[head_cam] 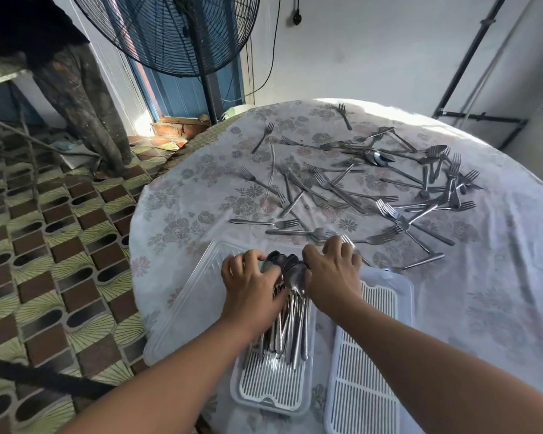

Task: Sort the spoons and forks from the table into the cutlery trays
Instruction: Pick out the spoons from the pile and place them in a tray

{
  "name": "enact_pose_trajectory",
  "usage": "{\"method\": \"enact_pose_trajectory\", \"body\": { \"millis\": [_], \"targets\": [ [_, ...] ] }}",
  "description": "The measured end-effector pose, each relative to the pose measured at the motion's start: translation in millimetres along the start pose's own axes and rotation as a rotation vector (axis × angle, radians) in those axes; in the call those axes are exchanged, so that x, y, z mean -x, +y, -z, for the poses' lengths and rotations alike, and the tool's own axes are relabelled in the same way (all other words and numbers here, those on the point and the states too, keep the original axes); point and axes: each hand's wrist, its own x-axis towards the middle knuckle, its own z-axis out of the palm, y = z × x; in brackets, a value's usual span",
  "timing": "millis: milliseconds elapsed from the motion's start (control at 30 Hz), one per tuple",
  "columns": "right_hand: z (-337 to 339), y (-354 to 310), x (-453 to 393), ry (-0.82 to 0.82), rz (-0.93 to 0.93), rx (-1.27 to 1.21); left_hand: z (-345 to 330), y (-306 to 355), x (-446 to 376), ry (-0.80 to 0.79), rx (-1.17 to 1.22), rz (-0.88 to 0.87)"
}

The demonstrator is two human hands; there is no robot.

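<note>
Round table (499,277) here has a pale floral plastic cloth on it, wrinkled, with bright sun washing out its far edge. Both hands are down on a bundle of shiny steel spoons (290,303) lying in the white slatted cutlery tray (271,389) right in front of the person. Left hand (253,281) has its grip curled over the spoon bowls from the left; right hand (333,270) presses in from the other side, fingers bent around the same bundle.

Just right of the right grip sits a second white slatted tray (367,371) with nothing in it. Left of the left grip there's a clear plastic lid (185,302) lying flat. Beyond both grips, a messy scatter of steel forks (358,189), with a few spoons mixed in, covers the far half.

Room-wise: brown-and-green patterned tile floor (60,245) off to the left, a big black pedestal fan (176,32) by a blue door (182,92), white walls.
</note>
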Motion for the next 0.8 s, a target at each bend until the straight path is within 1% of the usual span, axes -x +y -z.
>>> {"method": "enact_pose_trajectory", "body": {
  "millis": [33,100,167,267,333,433,500,633,800],
  "targets": [
    [1.5,2.3,0.1,-0.008,0.012,0.010,2.3,-8.2,-1.4,-0.005,-0.035,-0.037],
    [5.3,4.1,0.3,-0.050,0.017,0.011,9.5,-23.4,-3.2,-0.076,-0.130,-0.097],
    [9.5,2.8,-1.4,-0.092,0.022,-0.003,17.2,-30.2,-7.0,-0.173,-0.212,-0.108],
    [10.4,-0.2,-5.1,-0.100,0.068,-0.002,18.3,-23.4,-10.3,-0.237,-0.259,-0.103],
    [7.8,-1.5,-8.0,-0.113,0.085,-0.004,16.3,-17.0,-11.5,-0.244,-0.240,-0.061],
    [7.6,-3.6,-11.1,-0.133,0.024,-0.082,12.0,-16.5,-12.9,-0.183,-0.197,0.014],
    [5.5,-4.6,-11.8,-0.119,0.017,-0.100,10.1,-16.3,-13.2,-0.181,-0.170,0.034],
    [3.4,-6.9,-11.3,-0.084,0.001,-0.159,6.9,-8.4,-15.9,-0.260,-0.158,0.010],
    [0.2,-3.1,-7.6,-0.045,-0.068,-0.211,5.3,-5.2,-13.4,-0.235,-0.115,0.000]
  ]
}}
